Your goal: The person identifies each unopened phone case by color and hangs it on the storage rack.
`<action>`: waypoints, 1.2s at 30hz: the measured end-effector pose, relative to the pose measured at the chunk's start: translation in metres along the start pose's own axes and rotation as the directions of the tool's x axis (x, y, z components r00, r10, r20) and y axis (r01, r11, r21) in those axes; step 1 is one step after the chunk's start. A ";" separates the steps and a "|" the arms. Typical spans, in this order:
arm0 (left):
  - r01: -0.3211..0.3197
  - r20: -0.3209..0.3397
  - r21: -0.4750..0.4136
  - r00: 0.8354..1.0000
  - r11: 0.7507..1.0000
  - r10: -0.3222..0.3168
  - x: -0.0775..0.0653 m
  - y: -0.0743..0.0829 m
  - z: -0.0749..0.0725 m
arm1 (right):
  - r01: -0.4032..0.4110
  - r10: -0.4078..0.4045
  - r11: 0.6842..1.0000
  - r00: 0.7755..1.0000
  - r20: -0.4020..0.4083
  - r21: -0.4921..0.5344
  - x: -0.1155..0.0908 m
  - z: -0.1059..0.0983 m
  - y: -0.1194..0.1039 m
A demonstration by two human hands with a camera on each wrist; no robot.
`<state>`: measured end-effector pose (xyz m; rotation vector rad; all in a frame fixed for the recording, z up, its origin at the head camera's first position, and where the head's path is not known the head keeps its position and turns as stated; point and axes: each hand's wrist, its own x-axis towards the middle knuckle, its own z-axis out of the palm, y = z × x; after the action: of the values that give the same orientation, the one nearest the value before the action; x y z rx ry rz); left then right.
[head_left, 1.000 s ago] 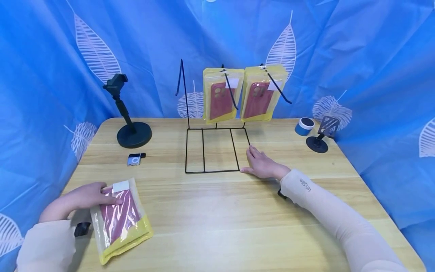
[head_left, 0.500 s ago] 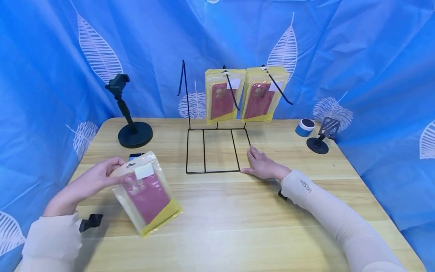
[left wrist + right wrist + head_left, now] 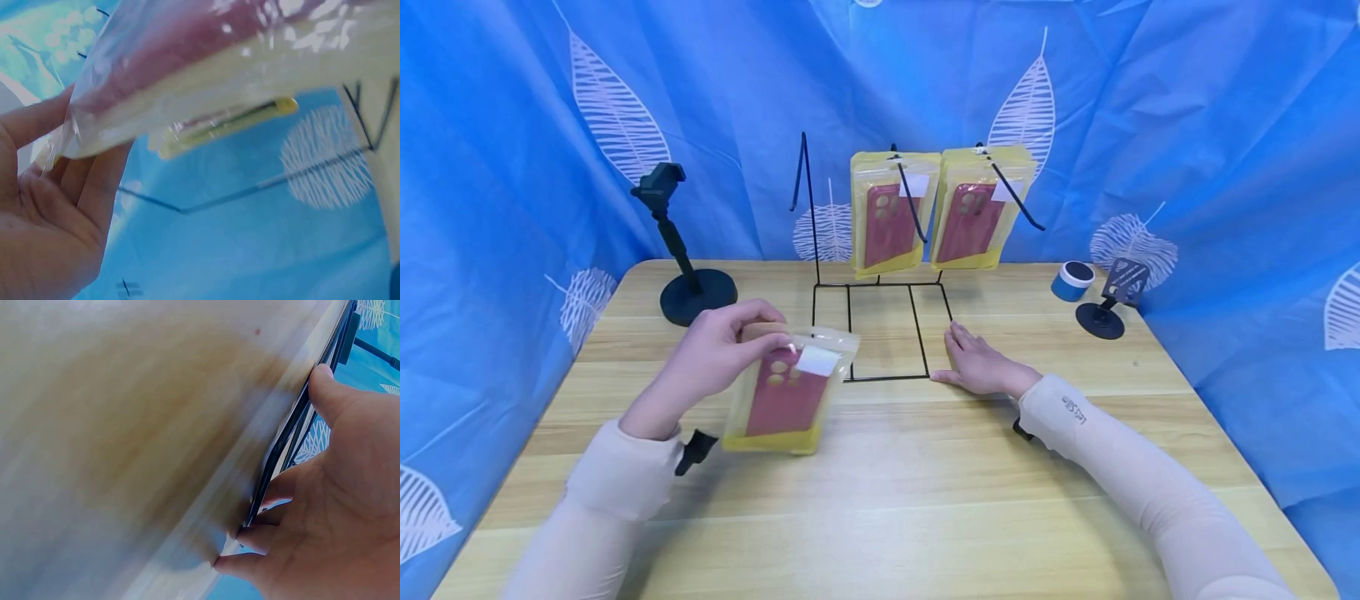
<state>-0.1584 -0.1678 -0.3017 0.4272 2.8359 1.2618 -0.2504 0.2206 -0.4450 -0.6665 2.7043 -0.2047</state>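
Observation:
My left hand [image 3: 718,354] pinches a clear-and-yellow bag holding a red phone case [image 3: 785,400] by its upper edge. The bag hangs over the front left of the black wire rack [image 3: 887,379], overlapping its base in the head view. Up close in the left wrist view, the bag [image 3: 206,69] lies between thumb and fingers. My right hand [image 3: 977,365] rests at the rack's right front corner, its thumb and fingertips touching the base wire. Matching bagged cases hang on the middle hook [image 3: 891,225] and right hook [image 3: 972,221]. The left hook [image 3: 795,179] is bare.
A black phone stand [image 3: 697,297] stands at the back left of the wooden table [image 3: 925,500]. At the back right are a blue-and-white round object [image 3: 1072,282] and a small black stand [image 3: 1100,320]. A blue leaf-print curtain [image 3: 722,108] surrounds the table.
My left hand has lifted the bagged phone case off the table's left side and carried it right and forward to the rack. My right hand has stayed in place.

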 end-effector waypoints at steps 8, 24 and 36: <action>-0.221 -0.144 -0.122 0.969 0.968 0.203 0.024 0.040 0.024 | 0.004 -0.004 1.000 1.000 -0.005 0.010 0.000 0.002 0.000; -0.311 -0.204 -0.312 0.945 0.898 0.257 0.078 0.087 0.053 | 0.086 -0.086 0.996 0.995 -0.046 -0.003 -0.002 0.001 0.003; -0.249 -0.220 -0.273 0.956 0.929 0.192 0.101 0.088 0.058 | 0.061 -0.061 0.998 0.997 -0.043 0.000 -0.004 -0.002 0.000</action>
<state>-0.2275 -0.0444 -0.2664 0.6628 2.7313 1.8342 -0.2477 0.2225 -0.4420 -0.7531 2.7267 -0.2379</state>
